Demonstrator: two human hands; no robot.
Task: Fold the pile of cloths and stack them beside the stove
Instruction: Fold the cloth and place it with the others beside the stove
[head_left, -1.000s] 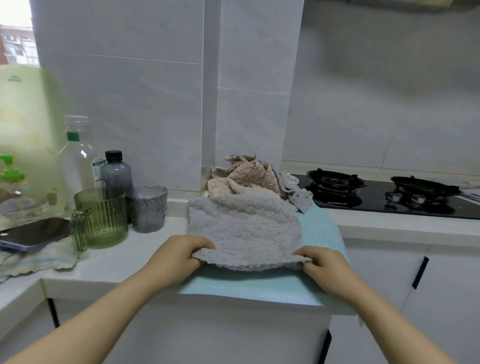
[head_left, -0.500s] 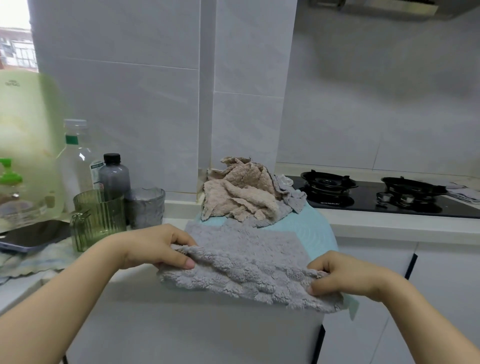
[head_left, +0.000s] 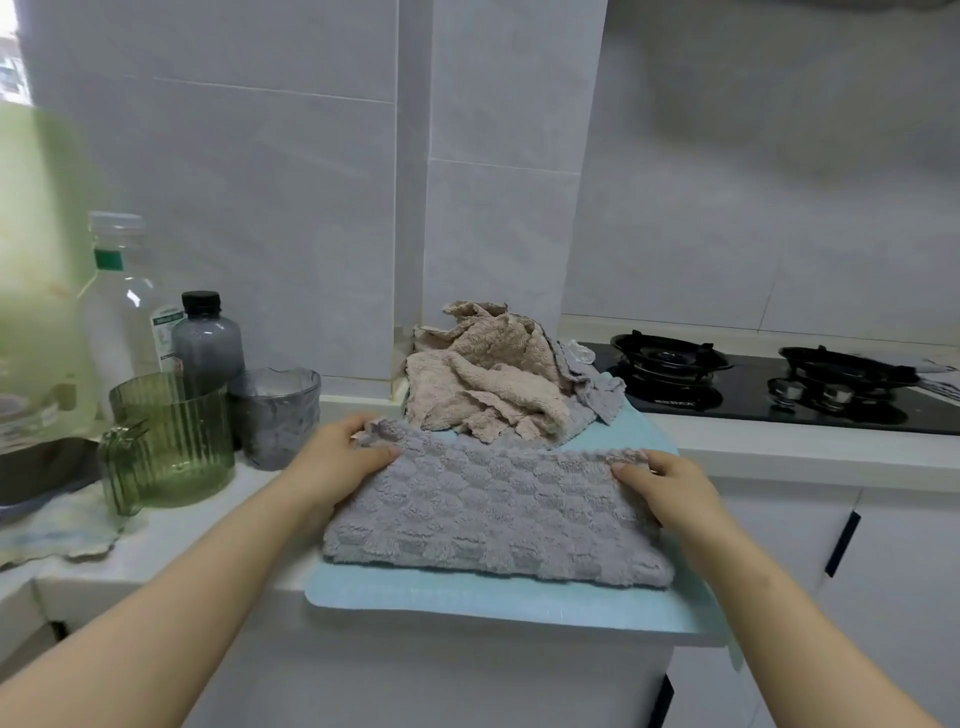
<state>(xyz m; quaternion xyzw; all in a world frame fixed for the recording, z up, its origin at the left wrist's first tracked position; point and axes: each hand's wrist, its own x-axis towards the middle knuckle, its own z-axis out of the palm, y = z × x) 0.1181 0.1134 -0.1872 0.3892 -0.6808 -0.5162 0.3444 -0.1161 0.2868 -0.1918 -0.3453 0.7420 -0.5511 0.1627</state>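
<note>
The green shape is blurred — the stove runs off right.

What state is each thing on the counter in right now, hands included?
grey cloth: folded over once, flat on the blue mat
left hand: pinches the cloth's far left corner
right hand: pinches its far right corner
pile of cloths: crumpled, unfolded, behind the grey cloth
stove: no flame seen
dark bottle: upright, capped
clear bottle: upright, capped
green jug: upright
</note>
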